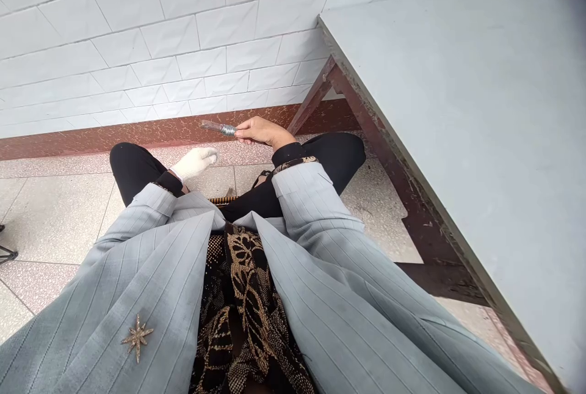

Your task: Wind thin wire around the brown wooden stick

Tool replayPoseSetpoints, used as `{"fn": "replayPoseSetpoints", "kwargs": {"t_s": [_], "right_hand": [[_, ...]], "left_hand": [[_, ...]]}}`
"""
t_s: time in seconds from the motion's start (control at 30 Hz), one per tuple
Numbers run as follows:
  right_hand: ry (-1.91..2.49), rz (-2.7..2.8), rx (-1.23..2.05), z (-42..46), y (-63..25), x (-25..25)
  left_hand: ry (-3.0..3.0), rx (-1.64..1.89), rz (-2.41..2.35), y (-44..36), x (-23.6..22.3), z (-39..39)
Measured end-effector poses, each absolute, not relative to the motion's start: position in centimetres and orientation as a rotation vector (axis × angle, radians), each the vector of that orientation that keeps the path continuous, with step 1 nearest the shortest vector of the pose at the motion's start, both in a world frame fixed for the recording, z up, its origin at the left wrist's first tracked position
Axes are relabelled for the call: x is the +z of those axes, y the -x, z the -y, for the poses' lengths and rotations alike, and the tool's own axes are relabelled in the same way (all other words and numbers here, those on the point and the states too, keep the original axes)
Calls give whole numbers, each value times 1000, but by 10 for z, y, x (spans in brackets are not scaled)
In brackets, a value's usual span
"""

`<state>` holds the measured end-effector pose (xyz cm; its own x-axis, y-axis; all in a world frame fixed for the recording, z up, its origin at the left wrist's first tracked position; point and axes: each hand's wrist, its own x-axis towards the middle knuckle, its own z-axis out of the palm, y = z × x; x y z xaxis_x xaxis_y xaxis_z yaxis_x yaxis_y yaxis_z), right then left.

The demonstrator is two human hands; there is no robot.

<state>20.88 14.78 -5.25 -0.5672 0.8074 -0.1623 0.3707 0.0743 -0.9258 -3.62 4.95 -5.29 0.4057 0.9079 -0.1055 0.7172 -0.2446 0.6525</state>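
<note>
At the left, the gloved left hand hangs with its fingers curled; I can't tell whether they close on anything. Just right and farther off, a slim tool with a silvery wrapping points left, its right end pinched by the bare right hand. It's already in hand, though its use seems not yet begun. Farther right stands a table.
</note>
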Motion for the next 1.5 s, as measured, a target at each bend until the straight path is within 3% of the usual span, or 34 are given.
{"fn": "replayPoseSetpoints", "kwargs": {"t_s": [0.27,0.37,0.53,0.67,0.83,1.0,1.27,1.37,1.5], "right_hand": [[1249,2197,1463,-151,-205,-59],[1240,2371,1593,-150,-202,-61],[666,2459,2103,-145,-210,-54],[441,1947,1998,-142,-220,-51],[566,1649,1892,-139,-216,-54],[867,1469,1823,-144,-208,-55],[1541,2156,1323,-148,-195,-64],[1530,2445,1410,-148,-195,-67],[1342,2627,1758,-147,-197,-67]], "left_hand": [[-2510,-99,-1664,30,-23,-50],[-2589,-174,-1635,26,-14,-54],[-2423,159,-1417,31,-12,-65],[-1904,558,-1245,25,-26,-58],[-1631,620,-1212,15,-48,-48],[-1882,524,-1385,26,-59,-53],[-2495,-134,-1643,19,-40,-51],[-2559,-203,-1652,18,-31,-53],[-2588,-196,-1632,26,-24,-61]]}}
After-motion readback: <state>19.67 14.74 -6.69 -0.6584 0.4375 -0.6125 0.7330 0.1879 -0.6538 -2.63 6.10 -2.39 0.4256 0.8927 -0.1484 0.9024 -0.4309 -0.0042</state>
